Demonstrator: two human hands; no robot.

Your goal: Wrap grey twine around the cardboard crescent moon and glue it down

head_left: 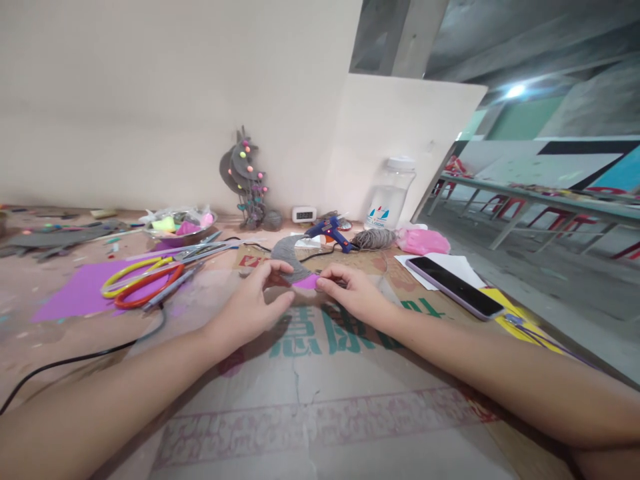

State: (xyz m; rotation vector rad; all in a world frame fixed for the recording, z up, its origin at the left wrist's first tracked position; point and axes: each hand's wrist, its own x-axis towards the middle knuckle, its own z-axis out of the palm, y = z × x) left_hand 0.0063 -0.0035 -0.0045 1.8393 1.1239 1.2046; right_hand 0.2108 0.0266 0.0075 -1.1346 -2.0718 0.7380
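Between both hands, pink felt piece (306, 282), left hand (255, 303) and right hand (350, 293) pinching it

The flattened cardboard sheet (320, 393) under the forearms carries large green Chinese characters, seen upside down and partly covered, so they cannot be read; a faint red patterned band runs below them. A red fragment reading "E" shows on the cardboard's far edge. The plastic jar (389, 193) bears a blue-lettered label, too small to read. The small white clock (304, 214) shows blurred digits.
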